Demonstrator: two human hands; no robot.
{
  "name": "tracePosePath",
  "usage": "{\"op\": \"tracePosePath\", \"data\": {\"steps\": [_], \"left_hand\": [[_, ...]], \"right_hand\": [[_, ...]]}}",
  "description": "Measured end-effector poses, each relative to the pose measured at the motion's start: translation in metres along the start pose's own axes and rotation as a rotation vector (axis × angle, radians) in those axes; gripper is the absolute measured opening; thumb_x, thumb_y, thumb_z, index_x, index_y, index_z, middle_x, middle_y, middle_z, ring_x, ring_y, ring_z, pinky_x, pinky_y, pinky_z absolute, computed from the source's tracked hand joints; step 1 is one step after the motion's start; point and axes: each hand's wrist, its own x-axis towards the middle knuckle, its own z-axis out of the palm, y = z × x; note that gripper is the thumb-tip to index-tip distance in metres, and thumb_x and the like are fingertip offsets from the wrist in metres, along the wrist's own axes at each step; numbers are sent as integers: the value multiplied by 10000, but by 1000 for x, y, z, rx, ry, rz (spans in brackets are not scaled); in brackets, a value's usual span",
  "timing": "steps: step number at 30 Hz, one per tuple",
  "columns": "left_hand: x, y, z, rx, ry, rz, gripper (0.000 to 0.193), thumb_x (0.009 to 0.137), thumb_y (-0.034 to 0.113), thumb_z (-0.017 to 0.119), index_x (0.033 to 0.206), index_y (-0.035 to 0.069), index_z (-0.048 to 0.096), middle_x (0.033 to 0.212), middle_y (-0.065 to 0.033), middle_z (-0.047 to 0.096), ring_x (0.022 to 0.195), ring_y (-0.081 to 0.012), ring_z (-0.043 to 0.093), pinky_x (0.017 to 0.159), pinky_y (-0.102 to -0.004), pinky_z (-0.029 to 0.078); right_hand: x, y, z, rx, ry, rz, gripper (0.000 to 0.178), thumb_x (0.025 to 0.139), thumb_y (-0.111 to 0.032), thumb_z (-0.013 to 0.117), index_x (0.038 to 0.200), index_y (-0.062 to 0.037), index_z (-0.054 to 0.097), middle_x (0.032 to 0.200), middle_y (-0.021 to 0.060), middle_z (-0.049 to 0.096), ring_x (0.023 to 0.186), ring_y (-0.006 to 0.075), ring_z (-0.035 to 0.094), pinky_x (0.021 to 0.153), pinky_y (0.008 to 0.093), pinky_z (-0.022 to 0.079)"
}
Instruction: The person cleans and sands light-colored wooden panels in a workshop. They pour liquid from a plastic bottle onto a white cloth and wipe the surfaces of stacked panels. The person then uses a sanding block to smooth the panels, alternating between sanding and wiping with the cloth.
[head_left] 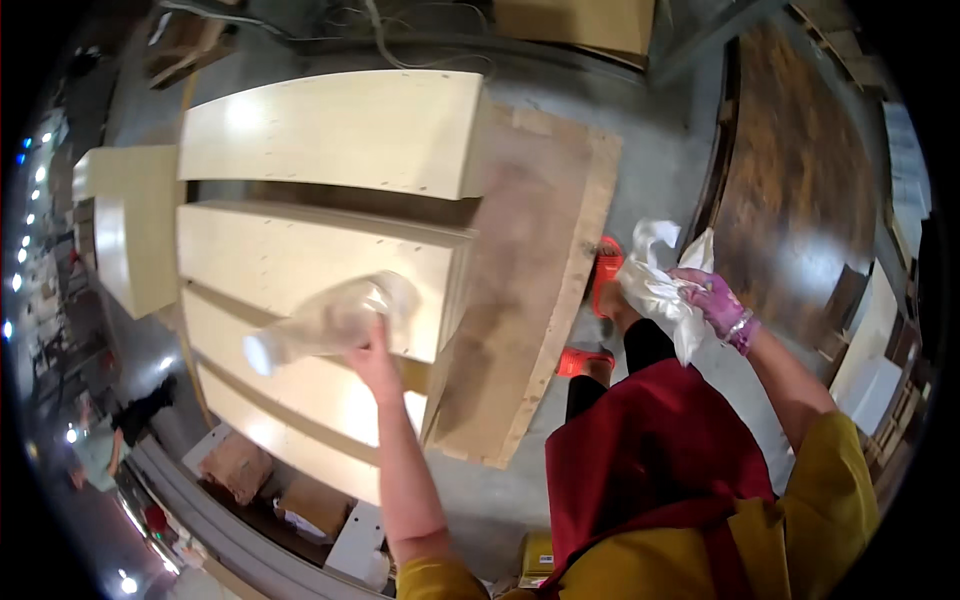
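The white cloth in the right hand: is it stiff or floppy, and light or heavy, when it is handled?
The white cloth is probably floppy: it bunches and folds in the right hand, with a loose end hanging down. It seems light, since the fingers alone hold it. It is unlikely to roll or break.

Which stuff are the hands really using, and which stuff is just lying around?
In use:
- left hand holding a clear plastic bottle
- right hand holding a white cloth
- pale wooden panels under the bottle

Lying about:
- cardboard boxes
- dark wooden board
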Motion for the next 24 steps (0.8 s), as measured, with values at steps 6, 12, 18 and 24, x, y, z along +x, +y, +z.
{"op": "tracePosePath", "data": {"steps": [6,12,18,24], "left_hand": [[-163,26,-82,133,-103,-295,829,831,136,696,1465,21,176,1356,-149,433,1154,-215,501,933,-313,458],[-355,88,-138,-261,107,-358,752,788,119,739,1381,19,287,1257,-118,484,1134,-215,509,936,-346,450],[-522,137,-161,-423,378,-336,711,770,124,742,1333,19,322,1238,-123,490,1154,-226,498,976,-367,413],[-607,124,-183,-529,536,-231,694,745,141,748,1302,19,352,1227,-114,502,1135,-226,510,969,-369,417]], "right_hand": [[-80,-54,29,531,-111,25,310,863,-212,573,1114,-40,631,1047,30,647,924,165,600,822,307,476],[-105,-48,52,120,-557,198,190,843,-133,581,986,-26,646,926,58,674,844,184,641,766,330,513],[-155,-147,95,31,-1052,400,275,797,-86,679,1062,-22,644,1011,109,678,911,213,654,813,357,529],[-206,-202,126,-625,-1122,-11,289,804,-135,710,1069,-37,649,995,74,691,868,174,654,791,331,527]]}}
